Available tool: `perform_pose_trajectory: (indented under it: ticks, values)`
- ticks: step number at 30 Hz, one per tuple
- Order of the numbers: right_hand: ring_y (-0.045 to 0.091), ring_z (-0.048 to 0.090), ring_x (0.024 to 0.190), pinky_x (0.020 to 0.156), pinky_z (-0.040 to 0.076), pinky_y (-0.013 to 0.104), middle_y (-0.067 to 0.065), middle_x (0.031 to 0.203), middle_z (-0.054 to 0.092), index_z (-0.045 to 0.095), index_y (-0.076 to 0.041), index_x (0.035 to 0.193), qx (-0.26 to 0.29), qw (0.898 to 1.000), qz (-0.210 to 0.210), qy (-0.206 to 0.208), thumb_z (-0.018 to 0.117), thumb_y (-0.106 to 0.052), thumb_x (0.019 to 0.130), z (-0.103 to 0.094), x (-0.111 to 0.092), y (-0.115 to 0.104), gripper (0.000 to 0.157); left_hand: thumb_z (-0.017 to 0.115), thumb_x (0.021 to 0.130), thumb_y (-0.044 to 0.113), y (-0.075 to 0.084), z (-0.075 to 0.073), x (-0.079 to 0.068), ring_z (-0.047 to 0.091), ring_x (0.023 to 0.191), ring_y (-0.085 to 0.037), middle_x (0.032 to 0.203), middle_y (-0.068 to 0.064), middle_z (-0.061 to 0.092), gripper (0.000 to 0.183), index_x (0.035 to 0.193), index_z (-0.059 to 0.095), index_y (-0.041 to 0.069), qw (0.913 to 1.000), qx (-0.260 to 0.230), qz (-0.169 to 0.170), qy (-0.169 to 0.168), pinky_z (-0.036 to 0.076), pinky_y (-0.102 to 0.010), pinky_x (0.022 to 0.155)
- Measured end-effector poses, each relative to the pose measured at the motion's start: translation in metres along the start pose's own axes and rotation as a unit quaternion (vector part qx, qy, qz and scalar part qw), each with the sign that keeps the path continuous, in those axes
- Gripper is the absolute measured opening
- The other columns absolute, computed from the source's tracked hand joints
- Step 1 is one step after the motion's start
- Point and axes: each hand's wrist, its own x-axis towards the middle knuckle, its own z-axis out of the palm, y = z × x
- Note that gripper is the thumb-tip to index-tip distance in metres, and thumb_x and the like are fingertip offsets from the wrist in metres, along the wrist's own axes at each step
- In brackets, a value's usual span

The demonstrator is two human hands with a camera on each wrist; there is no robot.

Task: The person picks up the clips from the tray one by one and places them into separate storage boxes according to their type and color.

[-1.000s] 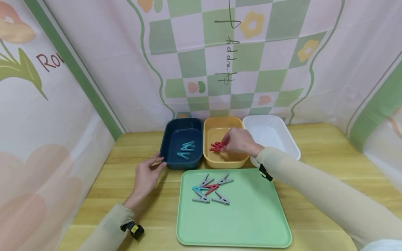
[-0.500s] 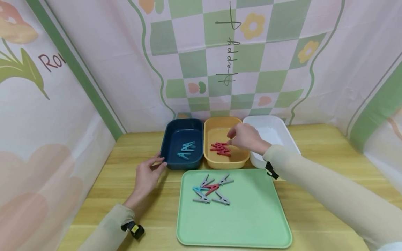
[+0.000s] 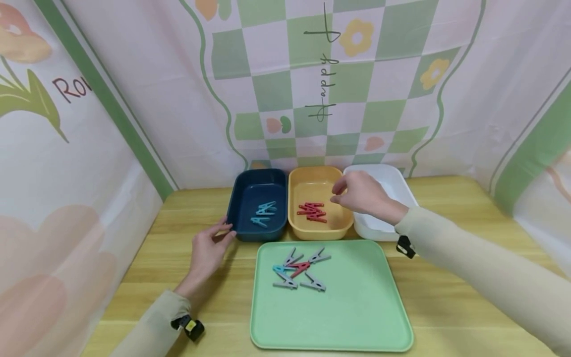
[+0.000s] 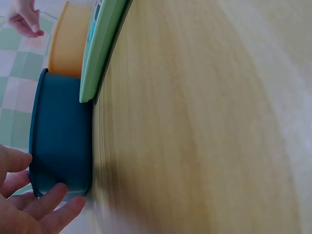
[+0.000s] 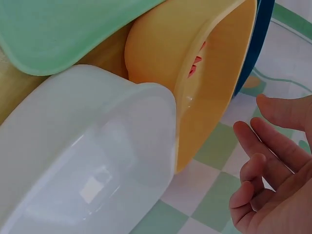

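Observation:
My left hand (image 3: pixel 208 250) touches the front left corner of the dark blue bin (image 3: pixel 238 198) with its fingers spread. In the left wrist view the fingertips (image 4: pixel 58 189) rest against that bin's wall. Several teal clothespins (image 3: pixel 264 212) lie inside it. My right hand (image 3: pixel 363 192) hovers over the border of the yellow bin (image 3: pixel 321 228) and the white bin (image 3: pixel 392 186). Nothing sits between its parted thumb and fingers in the right wrist view. Red clothespins (image 3: pixel 312 211) lie in a cluster in the yellow bin.
In front of the bins lies a green tray (image 3: pixel 330 317). Towards its back left are several grey clothespins (image 3: pixel 314 282), one red clothespin (image 3: pixel 301 268) and one teal clothespin (image 3: pixel 282 268). A patterned cloth (image 3: pixel 308 89) hangs right behind the bins.
The right hand has let go of a red clothespin, now lying with the others in the yellow bin, and has moved up and right. The left hand has stayed put.

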Motion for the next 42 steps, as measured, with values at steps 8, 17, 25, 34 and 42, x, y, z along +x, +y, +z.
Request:
perform_pose_trajectory:
  ticks: [8, 17, 25, 34, 42]
  values:
    - [0.025, 0.071, 0.089, 0.079, 0.059, 0.048, 0.004, 0.093, 0.079, 0.083, -0.006, 0.095, 0.022, 0.999, -0.028, 0.013, 0.081, -0.015, 0.091, -0.006, -0.025, -0.002, 0.009, 0.075, 0.096, 0.0, 0.001, -0.001, 0.0, 0.067, 0.122, -0.034, 0.146, -0.017, 0.061, 0.025, 0.121, 0.074, -0.006, 1.0, 0.004, -0.001, 0.002, 0.06, -0.031, 0.091]
    - [0.02, 0.07, 0.083, 0.076, 0.056, 0.044, 0.0, 0.091, 0.079, 0.083, -0.009, 0.094, 0.04, 0.999, -0.023, 0.027, 0.081, -0.017, 0.092, -0.007, -0.049, -0.003, 0.009, 0.075, 0.097, -0.001, 0.0, -0.002, 0.0, 0.068, 0.121, -0.035, 0.146, -0.018, 0.06, 0.025, 0.121, 0.074, -0.006, 1.0, 0.004, 0.002, 0.002, 0.06, -0.032, 0.091]
    - [0.014, 0.059, 0.066, 0.062, 0.049, 0.033, -0.005, 0.087, 0.077, 0.083, -0.014, 0.09, 0.048, 0.998, -0.023, 0.039, 0.081, -0.018, 0.091, -0.003, -0.071, 0.0, 0.005, 0.075, 0.097, 0.0, -0.002, -0.001, 0.0, 0.068, 0.12, -0.035, 0.146, -0.018, 0.061, 0.025, 0.121, 0.074, -0.007, 1.0, -0.003, 0.004, 0.0, 0.061, -0.03, 0.091]
    - [0.015, 0.055, 0.062, 0.058, 0.046, 0.03, -0.01, 0.082, 0.074, 0.083, -0.013, 0.09, 0.058, 0.997, -0.029, 0.032, 0.08, -0.014, 0.092, 0.009, -0.092, -0.002, 0.004, 0.075, 0.096, -0.001, -0.003, 0.0, 0.001, 0.07, 0.117, -0.035, 0.145, -0.019, 0.061, 0.026, 0.121, 0.073, -0.008, 0.9998, -0.015, 0.009, -0.001, 0.061, -0.027, 0.089]
    - [0.01, 0.048, 0.055, 0.05, 0.04, 0.025, -0.014, 0.077, 0.07, 0.081, -0.02, 0.085, 0.072, 0.997, -0.024, 0.033, 0.082, -0.014, 0.091, 0.021, -0.112, -0.004, 0.009, 0.075, 0.096, 0.0, -0.002, 0.0, 0.002, 0.07, 0.117, -0.035, 0.146, -0.018, 0.06, 0.025, 0.121, 0.073, -0.008, 0.9999, -0.015, 0.006, -0.002, 0.061, -0.028, 0.088]
